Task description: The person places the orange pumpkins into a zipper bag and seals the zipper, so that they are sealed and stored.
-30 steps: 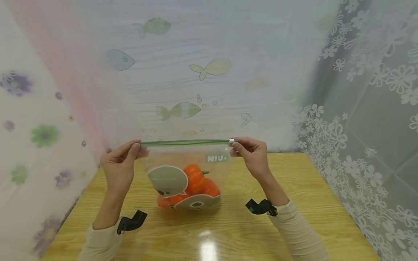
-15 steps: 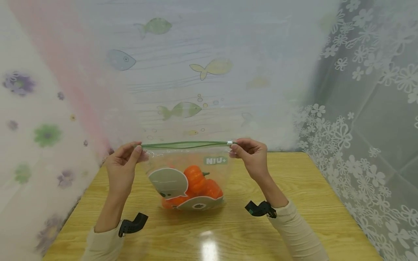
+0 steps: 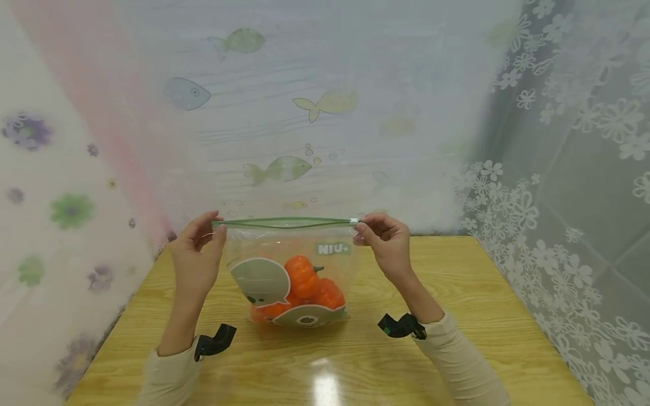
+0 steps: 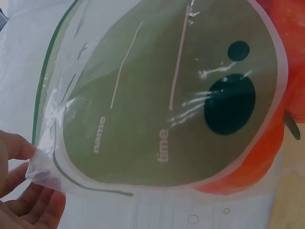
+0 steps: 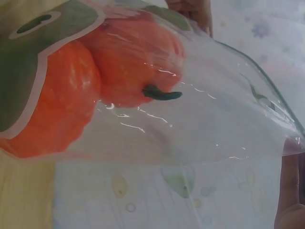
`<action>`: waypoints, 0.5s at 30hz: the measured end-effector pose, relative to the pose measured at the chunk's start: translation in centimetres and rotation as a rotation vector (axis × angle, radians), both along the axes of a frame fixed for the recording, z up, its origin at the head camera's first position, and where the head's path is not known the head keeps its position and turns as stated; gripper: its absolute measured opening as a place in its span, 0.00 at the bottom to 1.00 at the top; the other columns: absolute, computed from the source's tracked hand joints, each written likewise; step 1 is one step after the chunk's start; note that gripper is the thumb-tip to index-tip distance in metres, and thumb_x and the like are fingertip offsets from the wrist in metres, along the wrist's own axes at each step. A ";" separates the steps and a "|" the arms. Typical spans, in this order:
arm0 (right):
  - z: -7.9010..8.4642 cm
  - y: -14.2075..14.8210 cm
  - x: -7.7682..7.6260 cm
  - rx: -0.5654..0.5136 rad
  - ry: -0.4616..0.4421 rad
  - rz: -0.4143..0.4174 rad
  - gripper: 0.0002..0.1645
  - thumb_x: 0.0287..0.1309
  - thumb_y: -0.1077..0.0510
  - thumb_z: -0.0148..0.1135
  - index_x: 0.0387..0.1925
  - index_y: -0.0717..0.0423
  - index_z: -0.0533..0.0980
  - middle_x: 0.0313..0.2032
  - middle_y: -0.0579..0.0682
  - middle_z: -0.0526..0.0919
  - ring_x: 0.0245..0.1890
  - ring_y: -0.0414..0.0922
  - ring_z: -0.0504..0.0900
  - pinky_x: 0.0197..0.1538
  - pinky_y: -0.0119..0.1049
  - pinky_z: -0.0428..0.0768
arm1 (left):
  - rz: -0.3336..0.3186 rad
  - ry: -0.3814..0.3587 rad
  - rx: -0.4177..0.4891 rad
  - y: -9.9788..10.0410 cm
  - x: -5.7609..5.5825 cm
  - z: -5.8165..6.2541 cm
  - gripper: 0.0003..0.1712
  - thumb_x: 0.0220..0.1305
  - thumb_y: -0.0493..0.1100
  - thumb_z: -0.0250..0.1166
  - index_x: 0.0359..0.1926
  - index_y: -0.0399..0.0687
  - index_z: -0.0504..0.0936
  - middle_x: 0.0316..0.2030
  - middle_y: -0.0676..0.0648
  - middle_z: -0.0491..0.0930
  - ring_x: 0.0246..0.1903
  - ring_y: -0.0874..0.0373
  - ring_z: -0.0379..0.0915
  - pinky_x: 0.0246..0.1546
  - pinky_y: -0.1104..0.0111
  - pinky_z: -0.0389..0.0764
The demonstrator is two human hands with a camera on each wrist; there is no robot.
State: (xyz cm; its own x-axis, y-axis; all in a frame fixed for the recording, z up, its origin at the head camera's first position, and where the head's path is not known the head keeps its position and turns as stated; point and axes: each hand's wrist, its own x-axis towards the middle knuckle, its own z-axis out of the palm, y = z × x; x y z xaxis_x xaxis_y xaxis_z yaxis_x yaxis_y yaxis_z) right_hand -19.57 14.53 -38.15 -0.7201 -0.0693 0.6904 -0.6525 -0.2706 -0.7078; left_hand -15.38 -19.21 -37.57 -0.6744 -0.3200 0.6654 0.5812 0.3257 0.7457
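Observation:
A clear zip bag [image 3: 335,270] with a green zip strip [image 3: 284,223] stands on the table, printed with green shapes and "NIU+". Inside lie several orange toy pumpkins [image 3: 303,276] with green stems, partly hidden by the print. My left hand [image 3: 198,256] pinches the bag's top left corner between thumb and fingers. At the top right corner, my right hand [image 3: 388,242] pinches the strip's end beside the white slider [image 3: 354,221]. Between the hands the two edges of the strip part in a narrow gap. The right wrist view shows that hand only at its edge.
The wood-grain table [image 3: 431,366] extends around the bag. A pale curtain with fish drawings [image 3: 325,141] hangs behind it. Flowered sheets flank it on the left and right. Each wrist carries a black camera mount [image 3: 215,341].
The zip strip's edges have bowed apart a little. My left hand has shifted slightly to the right and its grip on the corner has changed. My right hand has drifted slightly left.

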 end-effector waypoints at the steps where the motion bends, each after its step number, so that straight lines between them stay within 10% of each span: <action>1: -0.1 -0.1 0.0 -0.002 -0.001 -0.004 0.11 0.64 0.73 0.64 0.38 0.55 0.84 0.31 0.49 0.88 0.28 0.40 0.88 0.36 0.36 0.88 | 0.038 0.024 -0.045 0.2 -0.1 -0.1 0.18 0.69 0.31 0.64 0.58 0.36 0.82 0.45 0.50 0.83 0.46 0.60 0.78 0.50 0.76 0.76; 8: -0.7 -0.6 0.2 0.008 0.002 -0.013 0.10 0.63 0.74 0.64 0.38 0.58 0.84 0.31 0.46 0.88 0.27 0.39 0.87 0.36 0.34 0.88 | 0.260 0.311 -0.361 2.6 -0.7 0.1 0.23 0.63 0.26 0.64 0.60 0.33 0.80 0.56 0.31 0.78 0.56 0.34 0.72 0.53 0.46 0.73; 15: -0.7 -1.1 0.4 0.006 0.032 0.010 0.08 0.62 0.73 0.65 0.38 0.60 0.84 0.30 0.47 0.88 0.26 0.39 0.87 0.35 0.31 0.87 | 0.175 0.534 -0.629 8.3 -0.4 1.5 0.17 0.61 0.28 0.64 0.52 0.30 0.83 0.52 0.32 0.80 0.53 0.35 0.76 0.57 0.47 0.78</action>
